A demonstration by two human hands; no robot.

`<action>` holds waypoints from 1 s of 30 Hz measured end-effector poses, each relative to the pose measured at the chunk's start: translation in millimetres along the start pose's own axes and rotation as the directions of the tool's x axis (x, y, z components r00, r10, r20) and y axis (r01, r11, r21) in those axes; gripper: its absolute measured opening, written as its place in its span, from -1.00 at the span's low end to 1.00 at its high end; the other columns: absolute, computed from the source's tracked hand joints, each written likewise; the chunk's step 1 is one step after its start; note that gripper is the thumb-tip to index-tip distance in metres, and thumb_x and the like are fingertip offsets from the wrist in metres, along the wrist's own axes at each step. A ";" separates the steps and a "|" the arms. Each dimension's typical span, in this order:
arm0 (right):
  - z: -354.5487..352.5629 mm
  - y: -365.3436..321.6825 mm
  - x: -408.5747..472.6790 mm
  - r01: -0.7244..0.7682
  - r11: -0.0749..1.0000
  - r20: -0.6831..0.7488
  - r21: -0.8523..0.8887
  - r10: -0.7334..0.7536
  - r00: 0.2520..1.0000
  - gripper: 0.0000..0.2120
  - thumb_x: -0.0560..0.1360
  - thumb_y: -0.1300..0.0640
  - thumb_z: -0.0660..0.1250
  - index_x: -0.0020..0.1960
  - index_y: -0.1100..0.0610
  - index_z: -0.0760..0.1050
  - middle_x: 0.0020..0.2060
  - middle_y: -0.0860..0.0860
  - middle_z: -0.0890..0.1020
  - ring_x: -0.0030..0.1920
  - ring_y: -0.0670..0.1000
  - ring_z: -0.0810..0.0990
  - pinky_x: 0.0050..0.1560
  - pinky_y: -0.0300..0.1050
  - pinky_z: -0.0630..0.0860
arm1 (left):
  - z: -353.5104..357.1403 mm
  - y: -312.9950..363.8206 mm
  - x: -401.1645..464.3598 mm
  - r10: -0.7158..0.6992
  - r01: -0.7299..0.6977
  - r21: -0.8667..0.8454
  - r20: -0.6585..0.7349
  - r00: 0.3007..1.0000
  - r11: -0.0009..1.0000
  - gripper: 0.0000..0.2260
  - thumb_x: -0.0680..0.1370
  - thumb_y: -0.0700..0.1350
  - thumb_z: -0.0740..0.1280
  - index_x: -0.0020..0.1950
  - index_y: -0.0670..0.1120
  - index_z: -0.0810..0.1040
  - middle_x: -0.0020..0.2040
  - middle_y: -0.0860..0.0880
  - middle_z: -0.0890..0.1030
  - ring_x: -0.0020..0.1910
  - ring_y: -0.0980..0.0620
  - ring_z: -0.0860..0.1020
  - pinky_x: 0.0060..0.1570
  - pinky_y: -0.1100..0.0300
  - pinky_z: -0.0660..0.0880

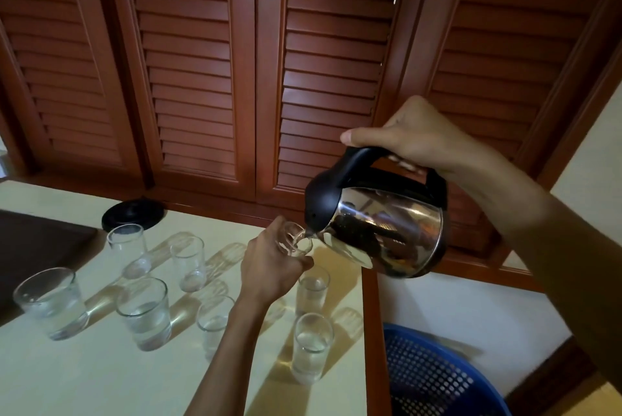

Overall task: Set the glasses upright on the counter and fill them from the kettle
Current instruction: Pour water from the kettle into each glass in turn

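Observation:
My right hand (414, 136) grips the black handle of a steel kettle (383, 230), which is tilted with its spout at the rim of a clear glass (298, 242). My left hand (272, 267) holds that glass lifted above the cream counter (101, 375). Several other glasses stand upright on the counter. Two wide ones at the left (50, 301) (144, 311) hold water, as do the slim ones at the right (312, 346) (313, 287). A slim glass (213, 318) stands partly behind my left forearm. Two at the back (129, 249) (188, 262) look empty.
The kettle's black base (134, 215) sits at the back of the counter. A dark tray (37, 244) lies at the left. Brown louvred doors (202, 79) rise behind. The counter's wooden edge (370, 331) runs at the right, with a blue perforated basket (434, 378) below it.

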State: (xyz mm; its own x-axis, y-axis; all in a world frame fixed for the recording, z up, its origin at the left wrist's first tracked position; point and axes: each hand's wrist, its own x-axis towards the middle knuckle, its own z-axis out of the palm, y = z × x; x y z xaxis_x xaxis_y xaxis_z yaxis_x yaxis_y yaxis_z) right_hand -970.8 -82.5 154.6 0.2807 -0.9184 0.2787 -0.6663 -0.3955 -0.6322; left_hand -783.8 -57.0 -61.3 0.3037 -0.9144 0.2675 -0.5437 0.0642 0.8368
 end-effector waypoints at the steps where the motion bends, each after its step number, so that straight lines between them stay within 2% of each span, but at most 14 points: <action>1: -1.1 -3.4 1.3 0.014 1.000 0.009 -0.020 -0.014 1.000 -0.47 0.35 -0.21 0.59 -0.52 0.13 0.48 -0.66 -0.04 0.39 -0.61 -0.03 0.34 -0.50 -0.25 0.31 | 0.3 -0.3 0.2 -0.001 0.001 0.003 0.009 1.000 1.000 -0.63 0.19 -0.06 0.58 -0.09 0.10 0.54 -0.22 0.19 0.67 -0.18 0.08 0.65 -0.16 0.06 0.60; 4: -3.6 -13.4 4.1 0.046 0.996 0.037 -0.071 -0.043 0.998 -0.42 0.38 -0.17 0.59 -0.62 0.08 0.41 -0.68 -0.04 0.35 -0.63 -0.05 0.31 -0.55 -0.30 0.28 | 0.1 -1.4 0.2 -0.020 0.020 -0.008 0.028 0.999 1.000 -0.62 0.18 -0.04 0.56 -0.07 0.14 0.54 -0.20 0.20 0.67 -0.17 0.07 0.65 -0.12 0.03 0.62; 8: -7.8 -24.3 7.4 0.049 0.989 0.043 -0.139 -0.043 0.998 -0.37 0.37 -0.18 0.59 -0.70 0.07 0.40 -0.68 -0.04 0.35 -0.64 -0.04 0.29 -0.55 -0.25 0.26 | -1.7 -4.9 1.0 -0.042 0.043 -0.037 0.023 0.999 0.998 -0.64 0.18 -0.04 0.55 -0.09 0.13 0.56 -0.20 0.17 0.68 -0.16 0.08 0.66 -0.10 0.01 0.62; 14: -16.7 -36.7 8.3 0.043 0.980 0.039 -0.196 -0.036 0.999 -0.42 0.36 -0.19 0.59 -0.60 0.06 0.37 -0.68 -0.08 0.33 -0.66 -0.06 0.27 -0.54 -0.23 0.24 | -4.6 -9.9 2.5 -0.053 0.054 -0.025 0.022 0.998 0.998 -0.66 0.19 -0.04 0.55 -0.13 0.17 0.52 -0.19 0.15 0.68 -0.17 0.07 0.65 -0.12 0.05 0.60; 17: -22.3 -42.3 7.7 0.041 0.976 0.039 -0.215 -0.033 0.999 -0.41 0.36 -0.18 0.59 -0.63 0.06 0.38 -0.69 -0.09 0.33 -0.67 -0.08 0.27 -0.56 -0.24 0.25 | -4.0 -11.1 2.0 -0.060 0.061 -0.019 0.040 0.997 0.998 -0.66 0.18 -0.01 0.53 -0.13 0.19 0.50 -0.19 0.15 0.68 -0.17 0.04 0.65 -0.13 0.07 0.60; 21: -27.1 -47.6 6.4 0.041 0.970 0.024 -0.240 -0.037 0.999 -0.48 0.35 -0.21 0.59 -0.50 0.08 0.42 -0.69 -0.08 0.36 -0.67 -0.09 0.31 -0.54 -0.23 0.29 | -2.8 -11.4 2.0 -0.074 0.075 -0.020 0.061 0.995 0.997 -0.66 0.16 0.01 0.51 -0.13 0.18 0.49 -0.18 0.16 0.68 -0.15 0.05 0.65 -0.13 0.09 0.58; 30: -34.0 -53.5 3.4 0.032 0.962 0.009 -0.272 -0.031 0.999 -0.47 0.36 -0.23 0.57 -0.50 0.08 0.42 -0.69 -0.05 0.38 -0.68 -0.07 0.31 -0.63 -0.30 0.26 | -0.1 -12.1 -0.4 -0.097 0.100 -0.027 0.093 0.991 0.995 -0.67 0.16 -0.02 0.51 -0.16 0.17 0.49 -0.22 0.13 0.69 -0.17 0.02 0.65 -0.14 0.09 0.59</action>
State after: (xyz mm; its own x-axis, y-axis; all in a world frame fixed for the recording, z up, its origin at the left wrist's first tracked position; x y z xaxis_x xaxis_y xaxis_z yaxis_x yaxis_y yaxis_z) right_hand -957.6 -64.2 214.0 0.3069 -0.9060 0.2916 -0.8199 -0.4072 -0.4023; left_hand -777.3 -57.3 -71.5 0.2811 -0.9495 0.1396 -0.4895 -0.0167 0.8718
